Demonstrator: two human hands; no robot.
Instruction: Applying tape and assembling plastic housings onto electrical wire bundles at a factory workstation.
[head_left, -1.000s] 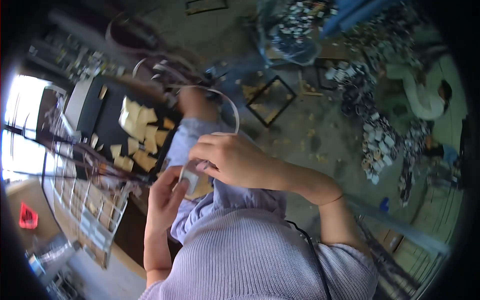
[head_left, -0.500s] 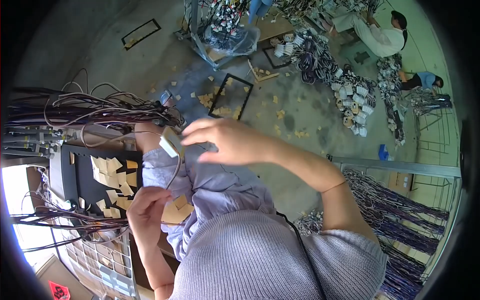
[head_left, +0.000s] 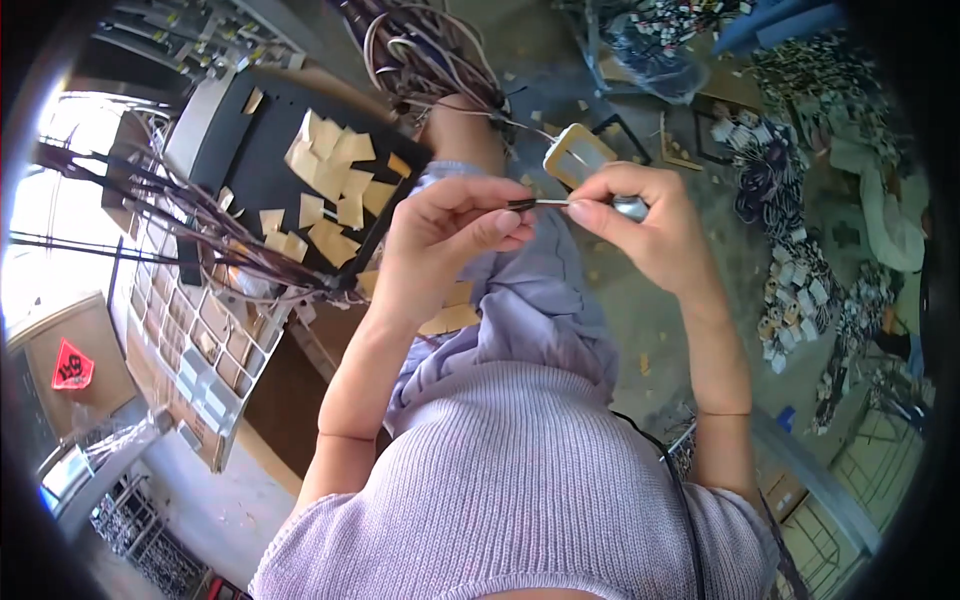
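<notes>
In front of my lap both hands are raised close together. My left hand [head_left: 455,225] pinches a short dark cable end [head_left: 521,204] between thumb and fingertips. A thin pale piece [head_left: 552,202] runs from it to my right hand [head_left: 640,215], whose thumb and index finger are closed on it. A rounded grey part [head_left: 630,207] shows in the right palm; its kind is unclear. Just above the right fingers is a flat rectangular piece with a tan rim and pale middle [head_left: 566,152], with a wire leading up from it.
On the left, a black board [head_left: 270,130] carries several tan paper slips [head_left: 330,160]. Cable bundles hang beside it [head_left: 190,215] and over my knee [head_left: 430,50]. Below them stands a white wire grid [head_left: 200,330]. Piles of coiled cables [head_left: 790,310] lie on the floor at right.
My view has swung left. The right hand has come down from the flat piece to meet the left; the left has risen. Both now close on the thin cable parts.
</notes>
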